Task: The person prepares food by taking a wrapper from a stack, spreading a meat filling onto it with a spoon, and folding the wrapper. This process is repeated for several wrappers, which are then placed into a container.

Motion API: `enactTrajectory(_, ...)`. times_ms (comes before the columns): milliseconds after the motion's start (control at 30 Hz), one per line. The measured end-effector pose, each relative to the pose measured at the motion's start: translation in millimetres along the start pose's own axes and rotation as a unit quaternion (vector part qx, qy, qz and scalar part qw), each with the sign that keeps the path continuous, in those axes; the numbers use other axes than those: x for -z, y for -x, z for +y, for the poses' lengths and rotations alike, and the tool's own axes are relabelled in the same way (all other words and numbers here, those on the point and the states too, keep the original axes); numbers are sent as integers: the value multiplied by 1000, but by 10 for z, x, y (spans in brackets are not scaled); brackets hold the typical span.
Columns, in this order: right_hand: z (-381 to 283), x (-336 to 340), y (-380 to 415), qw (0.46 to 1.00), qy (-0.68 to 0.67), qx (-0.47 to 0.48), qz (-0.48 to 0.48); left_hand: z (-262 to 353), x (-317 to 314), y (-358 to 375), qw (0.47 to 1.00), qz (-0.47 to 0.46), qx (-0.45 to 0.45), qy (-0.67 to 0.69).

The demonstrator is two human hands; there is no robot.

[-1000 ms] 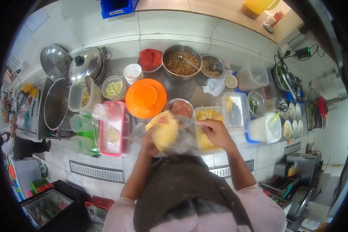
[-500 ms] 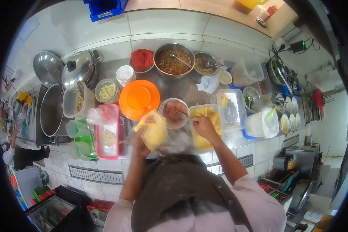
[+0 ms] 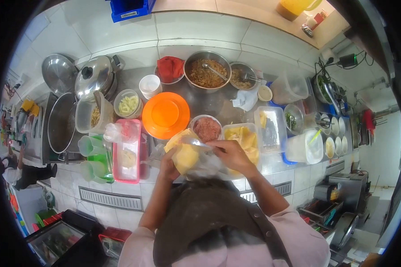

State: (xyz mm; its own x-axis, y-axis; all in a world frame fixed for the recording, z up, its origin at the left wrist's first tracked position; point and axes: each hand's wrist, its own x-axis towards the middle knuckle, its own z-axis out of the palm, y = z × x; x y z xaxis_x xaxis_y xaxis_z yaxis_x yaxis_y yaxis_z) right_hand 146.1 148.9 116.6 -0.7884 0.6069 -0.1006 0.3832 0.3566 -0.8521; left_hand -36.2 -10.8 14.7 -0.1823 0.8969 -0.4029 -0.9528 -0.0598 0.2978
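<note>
My left hand (image 3: 168, 165) is closed round a stack of soft yellow dough wrappers (image 3: 186, 161), held up above the counter's near edge. In my right hand (image 3: 231, 153) is a metal fork (image 3: 197, 142), its head blurred over the top of the wrappers. Just behind them stands a bowl of pink minced meat (image 3: 207, 128). More yellow wrappers (image 3: 244, 140) lie in a clear plastic container to the right, partly behind my right hand. Crumpled clear plastic (image 3: 203, 165) hangs below the stack.
An orange plate (image 3: 166, 115) sits left of the meat bowl. Further left are a pink tray (image 3: 139, 155) and green cups (image 3: 90, 147). A steel pot of cooked mince (image 3: 208, 73) stands at the back. A white tub (image 3: 304, 147) is on the right. Another person (image 3: 24, 171) is far left.
My right hand has moved left, bringing the fork out of the meat bowl and over to the wrappers. My left hand still holds the stack. The view has shifted slightly.
</note>
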Motion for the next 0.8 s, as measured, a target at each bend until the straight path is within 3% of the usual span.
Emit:
enactTrajectory(200,-21,57,43,997,27,-43,-52,20,-87,-8,1000,-13,-6,6)
enactTrajectory(367,-35,106,123,987,114,111,21,33,-87,-11,998,-26,3,49)
enactTrajectory(500,216,2,33,980,82,163,76,58,-177,-22,998,-38,20,38)
enactTrajectory(567,260,17,-38,954,163,238,85,64,-207,-25,999,-41,16,22)
enactTrajectory(800,122,311,-99,919,288,269,-5,104,-166,-44,998,-50,36,27)
